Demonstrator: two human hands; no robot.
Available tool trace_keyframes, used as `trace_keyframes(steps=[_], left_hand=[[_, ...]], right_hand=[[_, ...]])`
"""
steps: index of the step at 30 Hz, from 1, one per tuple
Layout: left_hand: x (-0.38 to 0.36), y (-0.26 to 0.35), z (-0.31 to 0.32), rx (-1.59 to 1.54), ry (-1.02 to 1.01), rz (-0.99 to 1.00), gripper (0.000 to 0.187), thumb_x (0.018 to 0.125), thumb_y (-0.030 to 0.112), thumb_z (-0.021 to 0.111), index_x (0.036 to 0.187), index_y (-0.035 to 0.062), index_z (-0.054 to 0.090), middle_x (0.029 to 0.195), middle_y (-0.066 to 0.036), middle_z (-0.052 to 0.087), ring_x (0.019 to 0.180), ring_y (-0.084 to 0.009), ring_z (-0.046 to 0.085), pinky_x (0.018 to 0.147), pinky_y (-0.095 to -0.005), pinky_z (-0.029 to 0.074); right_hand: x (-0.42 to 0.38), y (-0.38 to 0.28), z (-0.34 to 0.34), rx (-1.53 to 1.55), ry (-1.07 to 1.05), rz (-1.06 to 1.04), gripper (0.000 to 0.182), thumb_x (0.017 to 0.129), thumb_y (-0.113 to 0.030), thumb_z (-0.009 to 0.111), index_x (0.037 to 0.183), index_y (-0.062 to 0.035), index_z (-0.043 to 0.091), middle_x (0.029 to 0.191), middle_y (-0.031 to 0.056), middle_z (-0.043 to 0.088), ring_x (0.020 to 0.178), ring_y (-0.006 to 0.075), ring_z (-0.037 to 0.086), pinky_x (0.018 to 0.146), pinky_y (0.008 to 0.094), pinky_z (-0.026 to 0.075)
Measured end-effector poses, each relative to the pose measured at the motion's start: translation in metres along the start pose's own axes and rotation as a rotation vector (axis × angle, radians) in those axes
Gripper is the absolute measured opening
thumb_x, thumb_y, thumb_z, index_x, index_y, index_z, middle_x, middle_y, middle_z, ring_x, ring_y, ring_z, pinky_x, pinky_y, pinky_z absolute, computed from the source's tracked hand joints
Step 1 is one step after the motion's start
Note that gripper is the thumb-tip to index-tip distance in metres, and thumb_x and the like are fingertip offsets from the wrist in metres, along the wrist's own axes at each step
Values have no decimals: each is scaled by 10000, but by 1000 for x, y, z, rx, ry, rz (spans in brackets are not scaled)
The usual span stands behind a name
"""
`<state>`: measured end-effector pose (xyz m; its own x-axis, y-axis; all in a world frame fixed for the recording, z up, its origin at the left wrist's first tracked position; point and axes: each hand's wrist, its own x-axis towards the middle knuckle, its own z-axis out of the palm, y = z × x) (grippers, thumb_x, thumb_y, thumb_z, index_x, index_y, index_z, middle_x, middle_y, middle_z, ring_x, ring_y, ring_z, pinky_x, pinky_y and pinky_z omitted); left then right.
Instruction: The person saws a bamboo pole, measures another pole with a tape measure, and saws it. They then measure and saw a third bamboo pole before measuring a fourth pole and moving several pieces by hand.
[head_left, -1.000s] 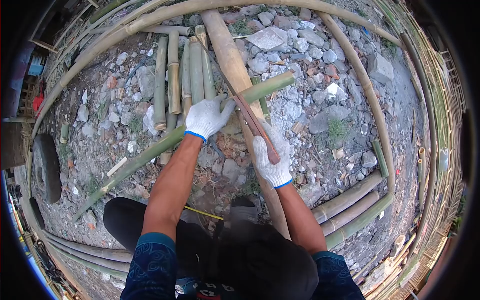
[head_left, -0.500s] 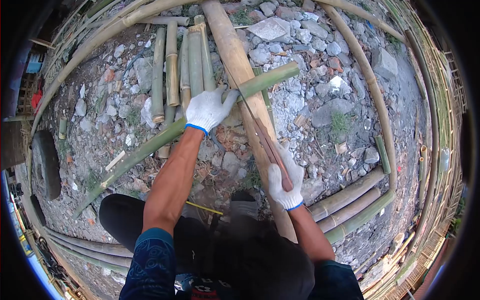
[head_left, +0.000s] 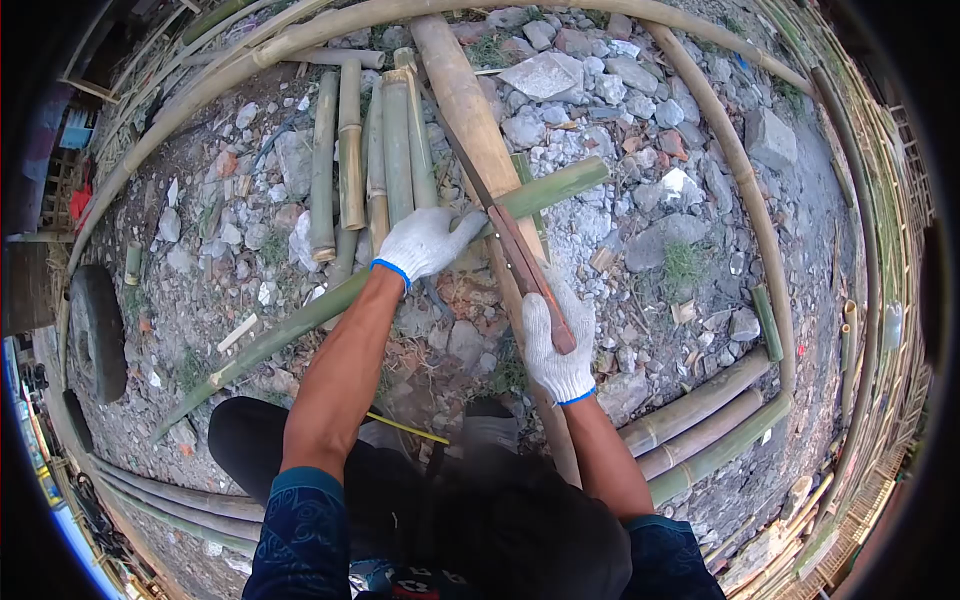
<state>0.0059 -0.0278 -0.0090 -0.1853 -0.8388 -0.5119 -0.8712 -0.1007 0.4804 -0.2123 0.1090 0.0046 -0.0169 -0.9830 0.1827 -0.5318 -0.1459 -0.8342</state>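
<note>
A green bamboo pole [head_left: 285, 328] lies slantwise across a thick tan bamboo pole [head_left: 468, 95]. My left hand [head_left: 425, 243], in a white glove with a blue cuff, is closed round the green pole just left of the crossing. My right hand [head_left: 560, 345], gloved likewise, grips the wooden handle of a hand saw [head_left: 518, 255]. The saw's dark blade crosses the green pole close to my left thumb and points away from me. Where its teeth meet the bamboo is hidden.
Several cut bamboo lengths [head_left: 397, 140] lie side by side beyond my left hand. More bamboo pieces [head_left: 695, 415] rest at the right. Rubble [head_left: 640, 75] covers the ground. A dark tyre-like ring [head_left: 95, 335] stands at the left, and a yellow strip [head_left: 408, 428] lies near my feet.
My right hand has moved forward and slightly left with the saw, bringing its handle up to the green pole. My left hand keeps its hold.
</note>
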Motion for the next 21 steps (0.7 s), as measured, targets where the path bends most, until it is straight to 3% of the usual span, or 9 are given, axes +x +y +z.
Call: trace_keyframes(steps=[4, 6, 7, 9, 11, 15, 17, 19, 21], left_hand=[[1, -10, 3, -7, 4, 4, 881, 1026, 707, 397, 973, -102, 742, 988, -371, 705, 998, -517, 692, 921, -555, 523], [4, -13, 7, -2, 0, 17, 884, 1025, 709, 400, 960, -105, 738, 974, -374, 702, 987, -522, 692, 913, -560, 523], [6, -11, 5, -4, -12, 13, 847, 1031, 690, 403, 981, -85, 742, 960, -358, 707, 992, -523, 688, 913, -554, 518], [4, -9, 3, -8, -43, -3, 774, 1044, 650, 409, 1022, -46, 749, 932, -327, 716, 1002, -526, 681, 913, -542, 509], [3, -12, 6, -12, 0, 24, 837, 1034, 683, 403, 992, -82, 742, 965, -367, 701, 983, -526, 690, 911, -561, 518], [-11, 5, 40, 25, 118, 111, 841, 1039, 680, 394, 1046, -87, 739, 1009, -380, 698, 992, -522, 693, 914, -570, 521], [-7, 6, 11, 6, 77, 85, 802, 1050, 652, 386, 1075, -70, 733, 1025, -356, 714, 1018, -521, 689, 932, -567, 522], [1, -8, 6, -37, 37, 98, 800, 1051, 648, 380, 1072, -69, 733, 1031, -347, 719, 1038, -522, 684, 951, -563, 520], [-4, -13, 16, 66, 176, 83, 708, 1041, 626, 451, 1076, -31, 712, 942, -318, 730, 926, -489, 722, 849, -566, 562]], right_hand=[[-34, -3, -33, -168, -70, -87, 472, 975, -216, 681, 1379, 25, 639, 1128, 220, 761, 976, 390, 760, 855, 444, 581], [-77, -9, -67, 53, -137, 160, 509, 962, -228, 687, 1384, 48, 626, 1172, 239, 749, 1028, 402, 756, 878, 434, 591], [-97, -9, -87, -47, -157, 91, 548, 964, -282, 681, 1378, 72, 621, 1187, 249, 747, 1055, 376, 761, 914, 435, 586], [-132, -19, -118, 9, -197, 253, 598, 988, -375, 643, 1382, 75, 620, 1214, 250, 747, 1121, 352, 756, 952, 427, 582], [-143, -25, -122, 48, -167, 218, 613, 988, -397, 648, 1378, 75, 623, 1192, 245, 759, 1095, 357, 765, 946, 420, 589], [-49, 0, -33, -1, -64, 97, 523, 961, -283, 708, 1380, 23, 646, 1087, 248, 772, 938, 373, 783, 826, 427, 602], [-4, -7, 1, -28, 11, 37, 472, 955, -212, 718, 1379, -10, 661, 1073, 238, 771, 891, 373, 775, 798, 432, 592], [2, -3, -3, 46, 3, -9, 450, 963, -207, 717, 1364, -10, 673, 1076, 230, 773, 902, 364, 777, 818, 421, 592], [7, -2, -2, 94, 5, -12, 431, 968, -205, 717, 1351, -10, 684, 1079, 224, 775, 916, 358, 778, 836, 411, 591]])
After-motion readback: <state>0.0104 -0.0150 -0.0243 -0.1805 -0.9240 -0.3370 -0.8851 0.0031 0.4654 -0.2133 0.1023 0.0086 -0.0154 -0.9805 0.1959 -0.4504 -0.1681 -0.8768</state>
